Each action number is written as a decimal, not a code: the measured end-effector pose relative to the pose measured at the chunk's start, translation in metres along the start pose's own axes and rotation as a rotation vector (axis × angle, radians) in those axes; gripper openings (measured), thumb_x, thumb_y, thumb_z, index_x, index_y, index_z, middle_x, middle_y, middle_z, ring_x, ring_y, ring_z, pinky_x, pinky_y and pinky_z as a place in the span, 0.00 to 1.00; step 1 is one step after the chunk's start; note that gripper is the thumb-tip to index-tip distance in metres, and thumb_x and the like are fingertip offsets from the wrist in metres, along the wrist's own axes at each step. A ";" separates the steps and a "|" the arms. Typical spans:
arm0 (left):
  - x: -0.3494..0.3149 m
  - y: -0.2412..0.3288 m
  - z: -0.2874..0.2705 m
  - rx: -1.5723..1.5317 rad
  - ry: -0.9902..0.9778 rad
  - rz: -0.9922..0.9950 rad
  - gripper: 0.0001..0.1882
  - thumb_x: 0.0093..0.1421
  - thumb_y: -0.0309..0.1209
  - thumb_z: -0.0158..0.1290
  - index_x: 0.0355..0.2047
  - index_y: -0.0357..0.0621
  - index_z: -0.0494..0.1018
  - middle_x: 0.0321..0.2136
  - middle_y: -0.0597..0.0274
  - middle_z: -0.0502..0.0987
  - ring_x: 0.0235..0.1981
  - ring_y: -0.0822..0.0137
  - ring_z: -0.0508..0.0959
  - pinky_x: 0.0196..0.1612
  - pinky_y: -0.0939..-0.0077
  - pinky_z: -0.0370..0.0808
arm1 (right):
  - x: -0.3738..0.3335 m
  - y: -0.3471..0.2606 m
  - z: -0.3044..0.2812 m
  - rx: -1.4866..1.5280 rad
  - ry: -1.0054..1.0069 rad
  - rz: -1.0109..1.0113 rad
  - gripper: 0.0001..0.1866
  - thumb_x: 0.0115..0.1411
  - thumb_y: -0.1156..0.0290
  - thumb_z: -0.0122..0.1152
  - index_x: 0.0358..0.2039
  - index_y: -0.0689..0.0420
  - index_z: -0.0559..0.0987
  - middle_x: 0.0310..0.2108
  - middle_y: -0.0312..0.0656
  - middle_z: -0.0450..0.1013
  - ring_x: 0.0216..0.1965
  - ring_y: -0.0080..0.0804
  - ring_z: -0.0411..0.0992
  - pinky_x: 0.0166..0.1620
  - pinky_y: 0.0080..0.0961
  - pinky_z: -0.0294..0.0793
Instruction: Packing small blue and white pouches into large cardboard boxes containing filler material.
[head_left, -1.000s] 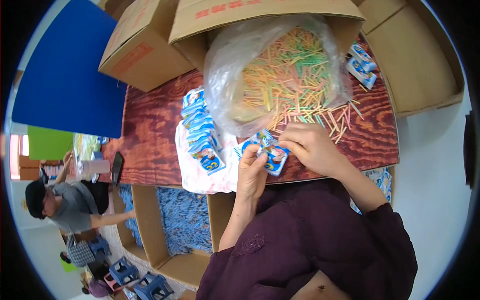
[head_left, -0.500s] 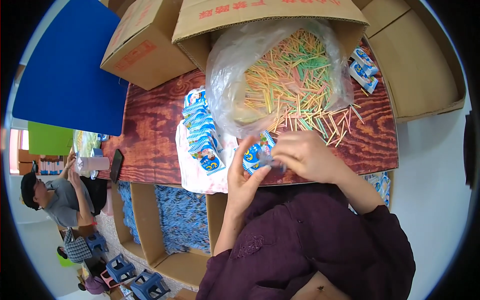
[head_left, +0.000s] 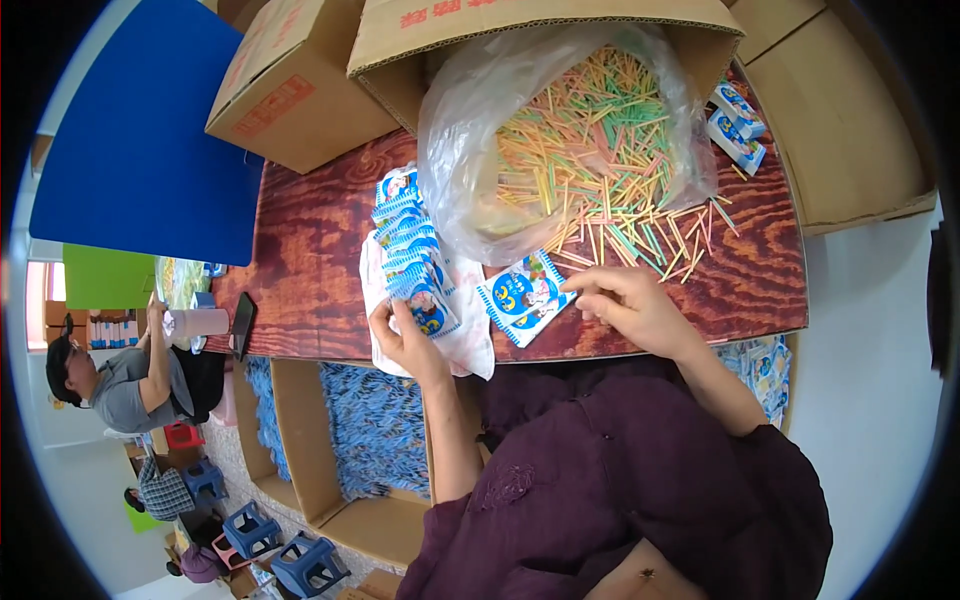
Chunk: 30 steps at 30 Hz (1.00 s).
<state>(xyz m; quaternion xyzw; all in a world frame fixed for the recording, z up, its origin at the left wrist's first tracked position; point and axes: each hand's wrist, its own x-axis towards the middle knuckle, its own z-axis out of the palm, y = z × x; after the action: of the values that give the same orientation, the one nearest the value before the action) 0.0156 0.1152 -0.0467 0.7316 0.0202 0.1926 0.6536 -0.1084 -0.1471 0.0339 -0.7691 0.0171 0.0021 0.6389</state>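
Note:
A row of overlapping blue-and-white packets (head_left: 408, 238) lies on a pale cloth (head_left: 468, 342) on the table. My left hand (head_left: 412, 350) is at the near end of this row, its thumb and forefinger apart and its fingertips at the left edge of the nearest packet (head_left: 432, 308). To the right, a flat blue-and-white packet (head_left: 524, 298) lies near the table's front edge. The curled fingers of my right hand (head_left: 638, 312) pinch its right corner. Beyond it, thin coloured sticks (head_left: 590, 150) fill a clear plastic bag (head_left: 455, 190), with some spilled in front.
A cardboard box (head_left: 560, 12) holds the bag; another box (head_left: 300, 110) stands left of it. More packets (head_left: 738, 140) lie at the far right. A phone (head_left: 243, 325) lies at the left edge. Below, a box holds blue packets (head_left: 370, 430). A person (head_left: 135, 375) sits far left.
My hands have moved apart from one small packet they worked on together. My left hand has gone left to the packet row. A packet now lies flat beside my right hand.

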 end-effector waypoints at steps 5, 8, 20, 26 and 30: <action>-0.010 0.033 0.033 0.407 0.271 0.512 0.10 0.61 0.28 0.51 0.40 0.33 0.70 0.39 0.55 0.72 0.46 0.58 0.71 0.54 0.67 0.62 | -0.018 0.008 -0.027 0.215 0.180 0.123 0.10 0.63 0.73 0.51 0.42 0.60 0.78 0.25 0.32 0.72 0.26 0.15 0.69 0.29 0.13 0.67; -0.042 0.038 0.026 0.377 -0.477 0.385 0.08 0.56 0.26 0.55 0.36 0.37 0.73 0.41 0.54 0.72 0.48 0.55 0.69 0.59 0.63 0.58 | -0.025 0.016 -0.039 0.289 0.287 0.113 0.09 0.64 0.73 0.51 0.40 0.61 0.78 0.23 0.31 0.70 0.25 0.13 0.67 0.28 0.11 0.65; -0.043 0.025 0.064 0.601 -0.676 0.408 0.10 0.47 0.24 0.61 0.29 0.40 0.72 0.28 0.55 0.73 0.35 0.50 0.71 0.45 0.60 0.66 | -0.025 0.023 -0.033 0.326 0.272 0.147 0.09 0.63 0.73 0.53 0.41 0.61 0.78 0.23 0.31 0.72 0.24 0.13 0.68 0.28 0.11 0.66; -0.044 0.024 0.060 0.558 -0.579 0.667 0.05 0.48 0.19 0.57 0.25 0.39 0.72 0.25 0.54 0.72 0.32 0.52 0.71 0.39 0.61 0.68 | -0.018 0.031 -0.021 0.279 0.231 0.179 0.08 0.63 0.74 0.53 0.40 0.62 0.78 0.24 0.33 0.72 0.26 0.15 0.68 0.29 0.13 0.67; -0.044 0.034 0.053 0.542 -0.530 0.609 0.05 0.49 0.18 0.56 0.26 0.39 0.72 0.24 0.54 0.72 0.29 0.54 0.72 0.37 0.64 0.69 | -0.006 0.031 -0.010 0.137 0.217 0.099 0.09 0.59 0.73 0.56 0.40 0.60 0.77 0.26 0.35 0.72 0.27 0.19 0.70 0.32 0.18 0.70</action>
<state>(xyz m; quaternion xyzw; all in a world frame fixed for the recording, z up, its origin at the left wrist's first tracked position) -0.0161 0.0480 -0.0293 0.8721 -0.3123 0.1700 0.3361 -0.1150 -0.1621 0.0053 -0.7176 0.1240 -0.0507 0.6835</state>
